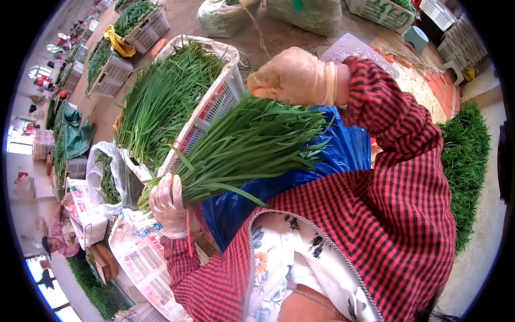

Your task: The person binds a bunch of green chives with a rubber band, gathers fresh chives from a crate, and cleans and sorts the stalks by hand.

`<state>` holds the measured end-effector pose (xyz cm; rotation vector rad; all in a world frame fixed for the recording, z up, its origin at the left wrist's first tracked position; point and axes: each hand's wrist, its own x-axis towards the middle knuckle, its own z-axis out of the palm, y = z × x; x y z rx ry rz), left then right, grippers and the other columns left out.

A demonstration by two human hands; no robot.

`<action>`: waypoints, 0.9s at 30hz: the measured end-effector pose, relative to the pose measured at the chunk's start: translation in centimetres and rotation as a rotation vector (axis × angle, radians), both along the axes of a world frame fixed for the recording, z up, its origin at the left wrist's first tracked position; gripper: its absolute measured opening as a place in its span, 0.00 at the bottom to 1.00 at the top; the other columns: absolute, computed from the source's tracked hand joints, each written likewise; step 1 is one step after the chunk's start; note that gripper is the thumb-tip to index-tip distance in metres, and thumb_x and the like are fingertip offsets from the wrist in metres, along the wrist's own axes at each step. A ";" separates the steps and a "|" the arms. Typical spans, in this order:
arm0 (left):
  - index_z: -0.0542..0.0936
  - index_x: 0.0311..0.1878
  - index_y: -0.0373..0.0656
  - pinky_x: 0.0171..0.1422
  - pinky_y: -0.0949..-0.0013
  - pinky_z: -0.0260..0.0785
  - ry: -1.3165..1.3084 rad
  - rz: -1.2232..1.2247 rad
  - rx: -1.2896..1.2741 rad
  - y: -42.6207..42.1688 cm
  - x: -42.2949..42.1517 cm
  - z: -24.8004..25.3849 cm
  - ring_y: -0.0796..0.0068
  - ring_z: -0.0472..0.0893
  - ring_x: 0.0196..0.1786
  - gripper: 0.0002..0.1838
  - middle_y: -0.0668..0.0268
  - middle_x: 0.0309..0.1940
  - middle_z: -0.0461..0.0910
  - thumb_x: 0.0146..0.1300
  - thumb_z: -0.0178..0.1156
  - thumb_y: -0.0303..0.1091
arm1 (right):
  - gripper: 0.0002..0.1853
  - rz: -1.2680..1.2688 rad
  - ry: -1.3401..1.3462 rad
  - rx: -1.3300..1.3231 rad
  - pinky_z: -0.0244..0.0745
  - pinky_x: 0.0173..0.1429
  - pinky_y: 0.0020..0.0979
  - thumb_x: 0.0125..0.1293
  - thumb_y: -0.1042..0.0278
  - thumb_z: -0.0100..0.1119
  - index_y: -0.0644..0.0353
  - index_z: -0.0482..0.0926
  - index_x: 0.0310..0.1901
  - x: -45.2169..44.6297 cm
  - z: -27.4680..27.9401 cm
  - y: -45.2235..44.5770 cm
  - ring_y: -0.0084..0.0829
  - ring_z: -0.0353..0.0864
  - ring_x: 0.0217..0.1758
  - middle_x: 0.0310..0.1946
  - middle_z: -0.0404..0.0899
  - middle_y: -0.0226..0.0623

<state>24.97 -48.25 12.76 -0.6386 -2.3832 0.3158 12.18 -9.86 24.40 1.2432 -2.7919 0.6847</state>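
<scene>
Seemingly sorting: left hand (168, 203), centre-left, grips greens (252, 142); right hand (292, 77), upper centre, curled, contents unclear; next calls for steady hold

right hand (292, 78): palm hidden | distant person (60, 236): blurred | green-marked bag (319, 19): cut off at top

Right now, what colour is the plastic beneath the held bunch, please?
The plastic is blue, clearest in the head view.

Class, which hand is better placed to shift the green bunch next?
Probably the left hand: it grips the bunch near its stem end, while the right hand is by the leafy part, its hold unclear.
</scene>
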 end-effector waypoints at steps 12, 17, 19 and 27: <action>0.71 0.54 0.48 0.60 0.59 0.67 0.024 -0.015 0.047 0.1 1.3 -0.5 0.67 0.76 0.55 0.17 0.67 0.53 0.75 0.62 0.57 0.26 | 0.33 -0.269 -0.041 0.062 0.74 0.28 0.31 0.60 0.63 0.58 0.34 0.63 0.68 -1.3 -1.2 4.4 0.31 0.77 0.21 0.22 0.78 0.31; 0.71 0.55 0.48 0.60 0.59 0.67 0.012 -0.023 0.042 0.5 1.2 -0.8 0.68 0.76 0.55 0.17 0.67 0.52 0.75 0.62 0.56 0.26 | 0.29 -0.123 0.087 0.096 0.76 0.33 0.34 0.62 0.62 0.59 0.33 0.67 0.66 -0.3 -4.1 2.9 0.36 0.79 0.25 0.23 0.78 0.35; 0.71 0.54 0.48 0.61 0.59 0.67 0.018 -0.013 0.046 0.6 1.3 -0.9 0.68 0.76 0.55 0.17 0.67 0.52 0.75 0.62 0.56 0.27 | 0.19 -0.024 0.310 0.094 0.77 0.37 0.35 0.64 0.61 0.59 0.43 0.76 0.58 -1.2 -5.0 3.3 0.39 0.80 0.29 0.27 0.81 0.36; 0.71 0.54 0.49 0.61 0.59 0.66 -0.020 -0.078 0.056 1.9 1.3 -1.1 0.67 0.76 0.55 0.17 0.67 0.52 0.75 0.62 0.56 0.28 | 0.15 -0.180 -0.084 -0.386 0.77 0.44 0.27 0.60 0.66 0.61 0.59 0.78 0.49 -3.6 -5.4 5.4 0.33 0.81 0.37 0.37 0.82 0.36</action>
